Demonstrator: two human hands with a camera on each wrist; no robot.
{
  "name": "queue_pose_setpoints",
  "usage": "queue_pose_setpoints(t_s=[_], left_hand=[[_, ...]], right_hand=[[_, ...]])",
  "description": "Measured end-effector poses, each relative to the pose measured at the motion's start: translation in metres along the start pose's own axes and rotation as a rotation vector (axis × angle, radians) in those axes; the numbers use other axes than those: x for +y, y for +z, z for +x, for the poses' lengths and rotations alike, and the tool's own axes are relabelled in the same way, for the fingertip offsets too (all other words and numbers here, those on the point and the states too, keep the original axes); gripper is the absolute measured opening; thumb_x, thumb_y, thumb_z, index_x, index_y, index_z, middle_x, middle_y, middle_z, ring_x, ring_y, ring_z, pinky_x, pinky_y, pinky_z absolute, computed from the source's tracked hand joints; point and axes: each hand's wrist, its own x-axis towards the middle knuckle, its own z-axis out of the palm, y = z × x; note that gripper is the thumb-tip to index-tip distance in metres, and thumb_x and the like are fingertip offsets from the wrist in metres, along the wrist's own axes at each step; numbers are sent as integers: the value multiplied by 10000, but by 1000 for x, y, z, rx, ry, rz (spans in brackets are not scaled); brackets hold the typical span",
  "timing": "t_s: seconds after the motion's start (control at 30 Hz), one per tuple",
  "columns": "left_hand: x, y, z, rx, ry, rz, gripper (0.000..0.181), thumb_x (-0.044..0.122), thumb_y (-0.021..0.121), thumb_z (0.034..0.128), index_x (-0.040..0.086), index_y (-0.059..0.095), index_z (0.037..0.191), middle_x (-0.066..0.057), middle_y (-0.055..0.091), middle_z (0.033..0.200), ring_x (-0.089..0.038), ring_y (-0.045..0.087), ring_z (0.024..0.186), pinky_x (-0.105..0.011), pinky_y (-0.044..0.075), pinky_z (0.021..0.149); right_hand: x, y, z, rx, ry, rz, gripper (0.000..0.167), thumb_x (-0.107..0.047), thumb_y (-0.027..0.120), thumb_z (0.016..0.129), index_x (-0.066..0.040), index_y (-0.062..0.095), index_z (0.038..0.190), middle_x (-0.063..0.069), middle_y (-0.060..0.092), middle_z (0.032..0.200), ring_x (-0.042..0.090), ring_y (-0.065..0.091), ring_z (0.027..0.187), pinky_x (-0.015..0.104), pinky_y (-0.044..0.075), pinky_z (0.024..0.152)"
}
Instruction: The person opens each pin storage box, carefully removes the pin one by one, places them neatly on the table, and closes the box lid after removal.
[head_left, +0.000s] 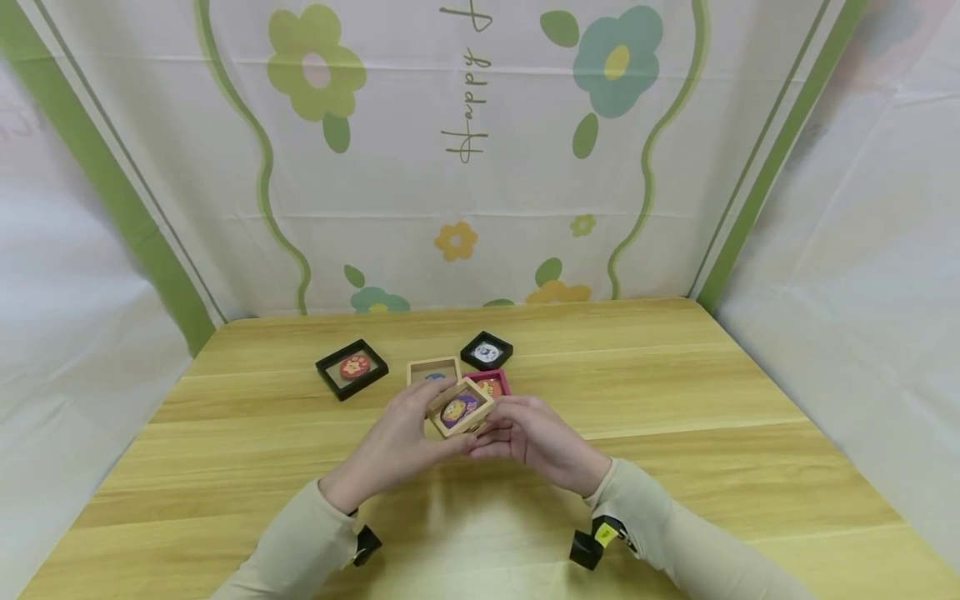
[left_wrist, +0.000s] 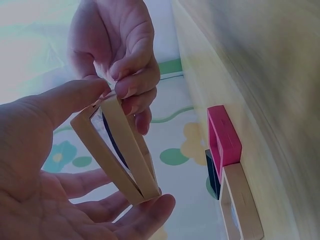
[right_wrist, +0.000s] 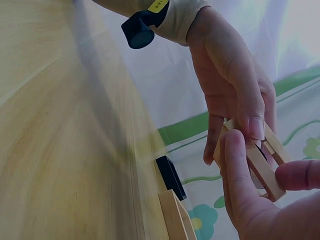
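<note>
Floral printed cloth (head_left: 510,175) fills the upper part of the view, behind a wood-grain tabletop (head_left: 675,400). Just below centre I hold a tan floating display frame (left_wrist: 129,142) above the table, a purple badge (head_left: 458,410) inside it. I judge this one half done: its two halves stand apart at one end and meet at the other, so either opening or closing is unfinished; I can't tell which. Four others lie on the table with badges inside: a large black frame (head_left: 365,382) at left, a second tan frame (head_left: 433,362) and a pink frame (head_left: 506,382) partly hidden near centre, and a small black frame (head_left: 500,360) above those. My left hand (head_left: 399,437) spans the held one, thumb at one end, fingers at the other; my right hand (head_left: 542,437) grips its right side with curled fingers.
</note>
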Motion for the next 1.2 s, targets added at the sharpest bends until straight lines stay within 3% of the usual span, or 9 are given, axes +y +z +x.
queue_pose_setpoints(t_s=[0.4, 0.6, 0.83, 1.2], left_hand=[[-1, 1, 1, -6, -43, -35, 783, 308, 857, 778, 22, 494, 1410, -124, 562, 1329, -201, 585, 1019, -387, 535, 825], [-1, 2, 2, -8, -70, -97, 761, 287, 851, 789, 17, 493, 1405, -96, 592, 1231, -189, 570, 972, -290, 560, 721], [0, 1, 3, 5, -107, -176, 692, 312, 792, 854, 18, 488, 1402, -81, 586, 1205, -222, 591, 977, -226, 546, 690], [1, 1, 2, 10, -145, -151, 694, 489, 712, 880, 88, 501, 1407, -17, 597, 1173, -173, 586, 948, -307, 529, 670]], right_hand=[[-2, 0, 0, 48, 1, 18, 352, -52, 504, 949, 158, 506, 1231, 240, 616, 1079, 295, 661, 931, 420, 506, 918], [-3, 1, -1, 44, 6, 19, 396, -42, 498, 935, 174, 473, 1265, 257, 607, 1102, 297, 656, 945, 418, 502, 925], [-4, 1, -1, 22, -14, 35, 355, -25, 463, 963, 171, 495, 1257, 256, 632, 1083, 318, 667, 954, 433, 496, 930], [-4, 2, -1, 32, -7, 34, 304, -15, 453, 970, 147, 537, 1213, 247, 643, 1087, 341, 672, 966, 443, 484, 945]])
